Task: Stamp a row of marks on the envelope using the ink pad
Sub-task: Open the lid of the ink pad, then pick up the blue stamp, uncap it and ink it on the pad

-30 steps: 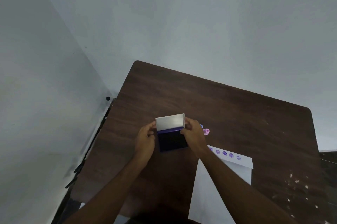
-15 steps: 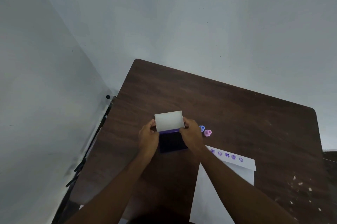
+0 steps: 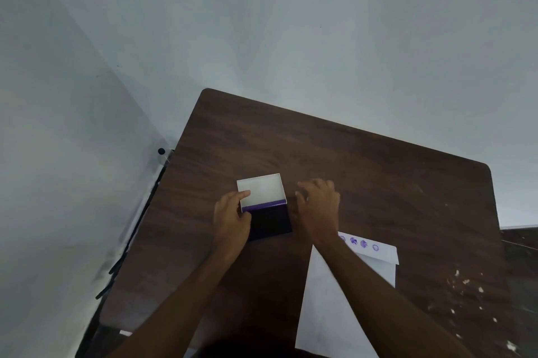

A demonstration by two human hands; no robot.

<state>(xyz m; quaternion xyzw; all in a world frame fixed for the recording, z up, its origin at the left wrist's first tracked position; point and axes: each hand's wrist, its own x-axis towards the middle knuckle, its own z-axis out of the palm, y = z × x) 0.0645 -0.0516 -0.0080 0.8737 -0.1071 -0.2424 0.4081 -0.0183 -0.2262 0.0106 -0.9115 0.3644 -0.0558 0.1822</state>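
The ink pad [image 3: 270,222] lies open on the dark wooden table [image 3: 291,139], its dark purple pad showing and its white lid [image 3: 262,189] tipped back. My left hand [image 3: 231,218] holds the pad's left side, thumb on the lid's edge and fingers against the base. My right hand [image 3: 318,209] is off the pad, just to its right, blurred, with fingers apart and curled down. It covers whatever lies beneath it. The white envelope [image 3: 326,314] lies at the lower right under my right forearm, with a row of purple marks [image 3: 364,243] along its top flap.
A grey wall runs along the table's far and left edges. Black cables [image 3: 131,241] hang down the left side. White flecks [image 3: 465,285] dot the table's right part. A second dark surface [image 3: 521,241] sits past the right edge.
The lid has swung further back and lies more open. My right hand has let go of the pad and moved right, over where the small blue and pink stamps stood.
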